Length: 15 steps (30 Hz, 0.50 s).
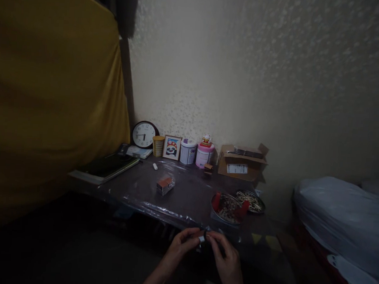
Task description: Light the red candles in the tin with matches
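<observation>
Nearest the camera, at 6 o'clock of the view, the left hand (180,244) and the right hand (227,259) meet. Both are closed in a pinch on one small piece (201,237), fingertips against fingertips. The piece is very small, which is probably why only the fingertips take it and the palms stay away from it. It looks like a short block, reddish-brown with a pale, shiny end. The light is weak, so I cannot tell more. It is in the air just before the near edge of the table (190,193) and does not touch it. At 12 o'clock from the piece, near it, stands a round tin (219,219) with red and brown bits inside. A patterned dish (253,202) lies just beside the tin, at 1 o'clock. At 11 o'clock lies a wrapped packet (164,185). Farther away, along the wall, stand a clock (143,134), a cup (158,146), a picture (172,147), two cans and a box (241,164).
</observation>
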Motion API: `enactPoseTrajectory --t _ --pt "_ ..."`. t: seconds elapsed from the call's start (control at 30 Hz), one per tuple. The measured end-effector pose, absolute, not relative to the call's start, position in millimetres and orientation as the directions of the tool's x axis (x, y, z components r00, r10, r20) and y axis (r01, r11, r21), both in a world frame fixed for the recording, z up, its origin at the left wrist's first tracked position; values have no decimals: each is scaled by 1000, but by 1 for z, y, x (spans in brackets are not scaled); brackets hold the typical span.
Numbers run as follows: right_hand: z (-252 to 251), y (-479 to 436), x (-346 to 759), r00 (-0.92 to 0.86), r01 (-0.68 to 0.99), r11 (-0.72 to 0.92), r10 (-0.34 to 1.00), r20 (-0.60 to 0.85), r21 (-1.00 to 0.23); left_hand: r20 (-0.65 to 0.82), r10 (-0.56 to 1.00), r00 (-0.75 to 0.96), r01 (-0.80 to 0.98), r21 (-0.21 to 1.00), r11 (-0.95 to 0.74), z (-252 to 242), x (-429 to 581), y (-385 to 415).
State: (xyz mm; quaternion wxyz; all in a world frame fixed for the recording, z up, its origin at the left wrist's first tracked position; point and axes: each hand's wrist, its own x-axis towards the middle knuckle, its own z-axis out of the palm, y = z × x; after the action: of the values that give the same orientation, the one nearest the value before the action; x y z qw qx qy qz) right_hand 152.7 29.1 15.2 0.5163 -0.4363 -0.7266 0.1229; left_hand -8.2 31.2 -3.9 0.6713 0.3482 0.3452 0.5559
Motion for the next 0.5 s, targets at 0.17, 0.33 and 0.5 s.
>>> enactPoseTrajectory --t 0.17,0.33,0.5 --pt "15 29 152 -76 495 598 752 654 -630 -53 991 126 -503 858 110 1 -9 29" --pt "14 29 153 -84 493 574 779 621 -654 -54 991 124 -504 857 110 -6 -8 33" --pt "11 30 154 -72 480 559 794 604 -676 -71 992 106 -505 856 115 -10 -8 35"
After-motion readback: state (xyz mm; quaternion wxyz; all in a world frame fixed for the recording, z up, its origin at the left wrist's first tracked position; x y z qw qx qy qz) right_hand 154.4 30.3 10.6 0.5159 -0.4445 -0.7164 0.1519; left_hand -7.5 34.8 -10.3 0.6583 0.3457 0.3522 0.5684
